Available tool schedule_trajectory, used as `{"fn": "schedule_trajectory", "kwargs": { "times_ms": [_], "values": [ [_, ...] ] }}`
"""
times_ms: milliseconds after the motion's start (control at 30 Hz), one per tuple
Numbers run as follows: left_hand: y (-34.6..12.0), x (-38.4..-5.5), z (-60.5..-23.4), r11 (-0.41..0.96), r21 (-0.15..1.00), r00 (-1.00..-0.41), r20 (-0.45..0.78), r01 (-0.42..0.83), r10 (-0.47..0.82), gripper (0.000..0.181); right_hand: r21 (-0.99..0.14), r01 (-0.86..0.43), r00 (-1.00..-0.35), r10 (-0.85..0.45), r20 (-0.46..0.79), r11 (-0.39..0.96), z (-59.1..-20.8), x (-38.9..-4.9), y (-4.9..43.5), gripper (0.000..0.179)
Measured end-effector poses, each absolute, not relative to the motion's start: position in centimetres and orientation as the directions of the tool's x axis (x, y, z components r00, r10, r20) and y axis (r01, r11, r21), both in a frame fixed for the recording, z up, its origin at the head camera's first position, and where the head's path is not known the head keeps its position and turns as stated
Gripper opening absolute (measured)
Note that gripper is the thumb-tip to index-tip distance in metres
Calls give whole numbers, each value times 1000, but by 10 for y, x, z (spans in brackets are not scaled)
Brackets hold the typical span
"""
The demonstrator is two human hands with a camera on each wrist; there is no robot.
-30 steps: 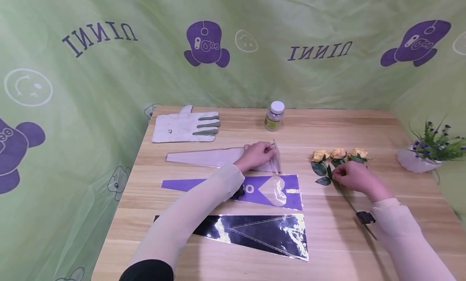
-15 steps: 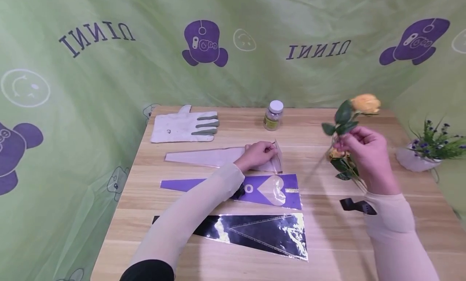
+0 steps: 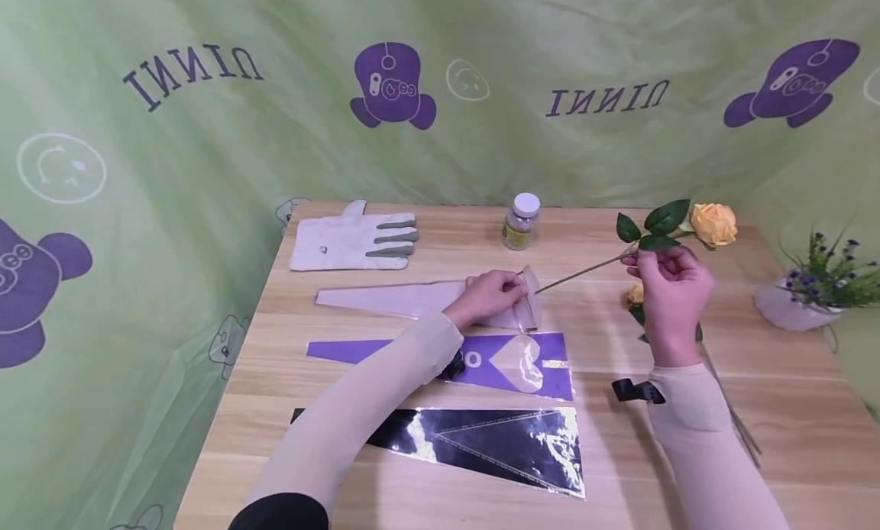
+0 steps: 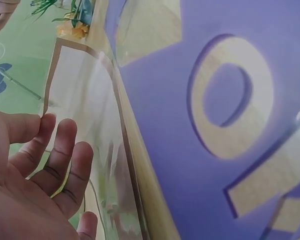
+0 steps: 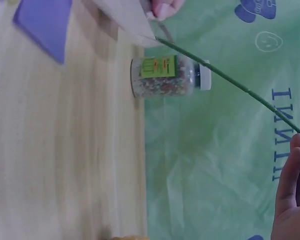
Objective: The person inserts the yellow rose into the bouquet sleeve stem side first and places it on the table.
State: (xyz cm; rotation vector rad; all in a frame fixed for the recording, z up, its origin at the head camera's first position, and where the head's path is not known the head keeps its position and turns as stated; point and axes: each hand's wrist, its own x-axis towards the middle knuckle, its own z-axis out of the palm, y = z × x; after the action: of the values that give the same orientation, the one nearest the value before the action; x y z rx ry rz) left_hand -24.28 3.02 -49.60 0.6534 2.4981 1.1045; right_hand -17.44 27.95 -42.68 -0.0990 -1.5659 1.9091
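Note:
My left hand (image 3: 490,293) pinches the edge of a pale, tapered flower sleeve (image 3: 378,298) at its wide end. The left wrist view shows thumb and forefinger on that brown-edged sleeve (image 4: 80,75), with its mouth held open. A yellow-orange rose (image 3: 715,224) with dark green leaves is raised above the table; my right hand (image 3: 674,301) pinches its stem just below the leaves. The stem (image 5: 230,82) slants down to the left, and its tip is right at the sleeve's mouth. Other roses (image 3: 635,293) lie on the table, partly hidden behind my right hand.
A purple sleeve with a clear heart (image 3: 550,347) and a shiny black sleeve (image 3: 481,438) lie nearer me. Behind are a white work glove (image 3: 337,243) and a white-capped bottle (image 3: 520,228). A potted plant (image 3: 791,305) stands at the right edge.
My right hand has lifted one rose off the table and tilted it, bringing the stem's tip left to the sleeve. The left hand stays at the sleeve's edge, its mouth now raised more.

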Motion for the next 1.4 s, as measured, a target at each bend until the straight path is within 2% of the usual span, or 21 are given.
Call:
{"fn": "schedule_trajectory", "kwargs": {
  "times_ms": [133,367,667,833,1133,1400],
  "values": [
    [30,-242,-495,584,764,-840,-106,274,532,22,-907,-412,-778,550,304,-82,-433,-173,279,11],
    [31,-237,-489,540,813,-834,-133,217,535,23,-910,-349,-803,572,168,-223,-451,-170,277,19],
    [33,-238,-489,515,831,-833,-124,210,540,24,-912,-249,-849,527,43,-327,-464,-168,276,23],
    [34,-238,-488,520,824,-828,-119,226,548,24,-909,-227,-861,508,19,-350,-466,-167,277,24],
    [34,-239,-485,526,818,-834,-112,231,540,22,-920,-195,-874,485,6,-341,-463,-167,279,10],
    [36,-242,-484,522,815,-829,-96,252,551,23,-919,-120,-950,313,-3,-375,-467,-161,278,11]
  ]
}}
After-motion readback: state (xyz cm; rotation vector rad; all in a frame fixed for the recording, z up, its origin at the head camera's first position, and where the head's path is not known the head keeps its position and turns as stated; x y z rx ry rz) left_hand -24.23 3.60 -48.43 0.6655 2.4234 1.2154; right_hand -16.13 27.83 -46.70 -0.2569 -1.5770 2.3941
